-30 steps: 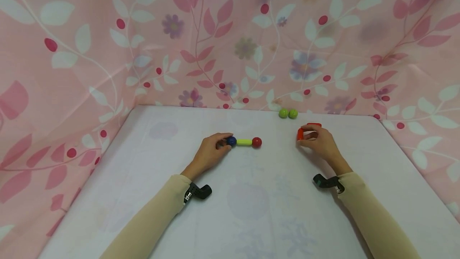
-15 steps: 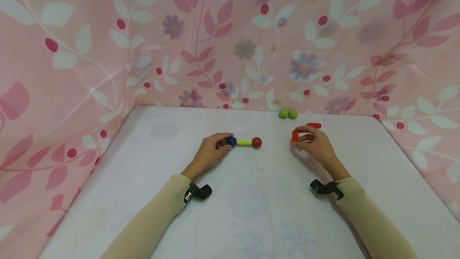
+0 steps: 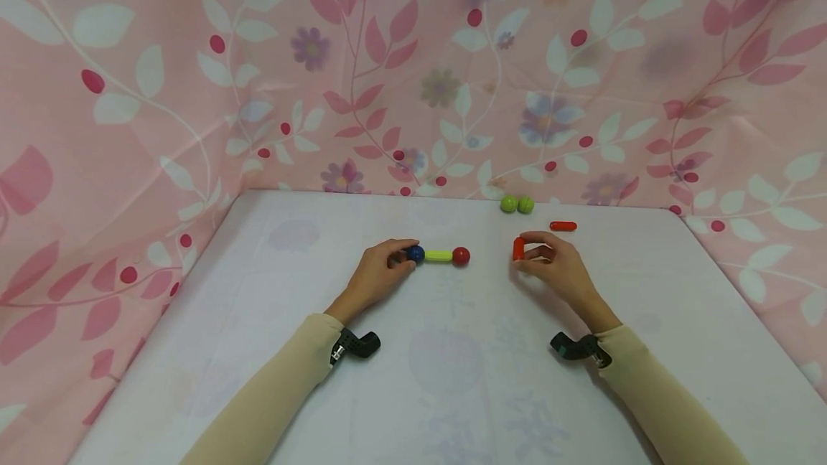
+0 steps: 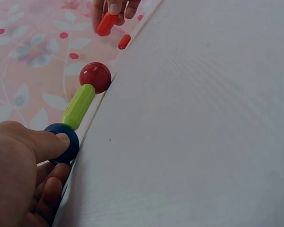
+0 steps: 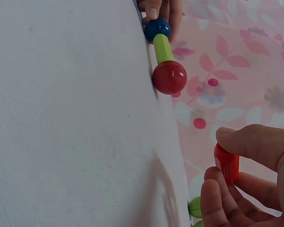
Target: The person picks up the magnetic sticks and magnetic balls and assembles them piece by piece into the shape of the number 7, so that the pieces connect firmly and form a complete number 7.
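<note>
My left hand (image 3: 380, 269) pinches a dark blue ball (image 4: 66, 142) between thumb and fingers. A yellow-green ridged rod (image 3: 438, 255) joins that ball to a red ball (image 3: 461, 256), and the three lie in a line on the table. To the right of them, my right hand (image 3: 555, 264) holds a short red-orange rod (image 3: 519, 249) by its ends, thumb at one and a finger at the other. In the right wrist view this red rod (image 5: 227, 163) shows ridged sides. A gap separates it from the red ball.
A second red rod (image 3: 563, 226) lies behind my right hand. Two green balls (image 3: 517, 204) sit side by side near the table's back edge. The white-covered table (image 3: 291, 379) meets a pink floral cloth (image 3: 388, 56) behind and at the sides.
My right hand has moved left with the red rod, closer to the red ball. The second red rod now shows fully behind it. The left hand and joined pieces have stayed put.
</note>
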The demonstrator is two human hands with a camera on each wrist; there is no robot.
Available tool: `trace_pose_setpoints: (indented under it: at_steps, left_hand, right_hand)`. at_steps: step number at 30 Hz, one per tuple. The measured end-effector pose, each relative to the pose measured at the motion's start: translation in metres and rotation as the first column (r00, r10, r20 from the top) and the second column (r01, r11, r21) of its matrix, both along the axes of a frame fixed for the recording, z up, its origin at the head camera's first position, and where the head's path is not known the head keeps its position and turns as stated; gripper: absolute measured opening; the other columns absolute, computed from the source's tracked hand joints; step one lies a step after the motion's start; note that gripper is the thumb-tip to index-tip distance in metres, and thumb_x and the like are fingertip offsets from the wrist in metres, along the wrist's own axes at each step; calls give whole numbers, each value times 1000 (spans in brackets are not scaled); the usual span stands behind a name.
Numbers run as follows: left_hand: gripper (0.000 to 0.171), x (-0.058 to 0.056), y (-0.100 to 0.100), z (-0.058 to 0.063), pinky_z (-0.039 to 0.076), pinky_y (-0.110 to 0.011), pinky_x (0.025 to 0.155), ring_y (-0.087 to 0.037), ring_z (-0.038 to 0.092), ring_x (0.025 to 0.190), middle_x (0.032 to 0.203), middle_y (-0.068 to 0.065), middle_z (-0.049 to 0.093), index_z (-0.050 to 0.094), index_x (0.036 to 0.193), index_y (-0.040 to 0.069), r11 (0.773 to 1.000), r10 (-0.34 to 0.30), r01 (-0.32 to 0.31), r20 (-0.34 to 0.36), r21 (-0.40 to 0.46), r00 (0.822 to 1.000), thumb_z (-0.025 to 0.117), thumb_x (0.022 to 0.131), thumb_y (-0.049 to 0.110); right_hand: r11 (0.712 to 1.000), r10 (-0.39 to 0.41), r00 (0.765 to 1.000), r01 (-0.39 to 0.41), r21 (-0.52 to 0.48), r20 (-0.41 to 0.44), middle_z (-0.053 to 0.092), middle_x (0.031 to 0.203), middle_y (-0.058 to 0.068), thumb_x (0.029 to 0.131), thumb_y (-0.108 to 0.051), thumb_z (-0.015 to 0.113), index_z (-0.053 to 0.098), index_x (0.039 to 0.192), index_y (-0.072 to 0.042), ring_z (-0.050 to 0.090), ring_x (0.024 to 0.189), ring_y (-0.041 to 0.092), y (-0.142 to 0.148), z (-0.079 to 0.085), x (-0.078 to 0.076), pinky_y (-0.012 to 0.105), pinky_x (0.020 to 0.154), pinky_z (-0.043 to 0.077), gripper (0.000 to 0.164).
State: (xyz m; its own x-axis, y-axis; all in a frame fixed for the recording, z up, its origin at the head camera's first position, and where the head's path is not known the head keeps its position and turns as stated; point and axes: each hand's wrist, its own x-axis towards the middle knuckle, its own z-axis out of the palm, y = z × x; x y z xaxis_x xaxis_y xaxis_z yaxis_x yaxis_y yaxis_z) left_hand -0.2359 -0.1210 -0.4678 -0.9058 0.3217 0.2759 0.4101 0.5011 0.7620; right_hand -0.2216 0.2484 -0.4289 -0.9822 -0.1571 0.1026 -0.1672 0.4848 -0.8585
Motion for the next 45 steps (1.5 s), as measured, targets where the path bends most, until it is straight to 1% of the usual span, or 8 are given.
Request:
trace_pose_setpoints:
  at_steps: [6,12,21,25,30,36,42,45]
  left_hand:
    - [40,1,0,0,51,-35,81,-19,60,91,112,-4,69,68,139,14,1000,-3,3,-1,-1,1000,74,99,12]
    - [41,2,-1,1,51,-35,81,-19,60,91,112,-4,69,68,139,15,1000,-4,4,2,-2,1000,74,98,12]
    - [42,1,-1,0,51,-35,80,-18,61,91,113,-4,70,68,140,14,1000,-10,10,-2,-1,1000,74,98,12]
    - [41,0,0,0,51,-34,80,-18,61,89,111,-4,70,68,139,14,1000,-11,11,-14,4,1000,74,98,11]
    - [41,-1,1,0,51,-35,79,-18,61,88,110,-4,70,68,138,14,1000,-13,13,-30,11,999,74,98,12]
    - [41,0,0,-1,51,-35,80,-18,60,90,111,-4,70,69,138,15,1000,7,-7,-10,2,1000,74,98,12]
    - [40,0,0,-1,51,-34,80,-18,61,90,111,-4,70,69,138,14,1000,2,-2,-10,3,1000,74,98,12]
    - [40,0,0,-1,51,-35,79,-18,61,89,110,-4,70,69,137,14,1000,2,-2,-8,5,1000,74,98,12]
  right_hand:
    - [1000,17,1000,-17,-18,-3,65,127,20,92,-13,82,60,142,-4,68,104,32,-8,2,4,21,83,53,55]
    - [999,30,999,-29,-40,17,67,124,22,92,-10,81,60,143,-5,68,105,33,-15,4,8,23,83,53,55]
    - [995,33,999,-30,-95,26,67,122,22,91,-9,82,60,142,-6,67,104,31,-26,2,14,23,84,54,55]
    - [992,42,999,-41,-118,11,68,120,21,90,-8,83,61,140,-5,68,101,32,-30,0,17,23,84,55,55]
    - [992,47,999,-47,-114,-6,68,119,21,90,-7,83,62,139,-5,68,100,31,-36,-1,19,23,83,55,54]
    - [994,63,998,-64,-89,-11,72,108,16,88,-3,83,63,136,-5,69,94,29,-49,-4,23,26,79,55,52]
    - [995,76,997,-77,-65,-18,66,121,18,88,-3,83,62,136,-5,68,95,28,-58,-8,26,26,79,56,52]
    - [994,87,996,-88,-70,-15,67,119,18,89,-4,82,62,136,-4,68,94,27,-61,-11,27,26,79,56,51]
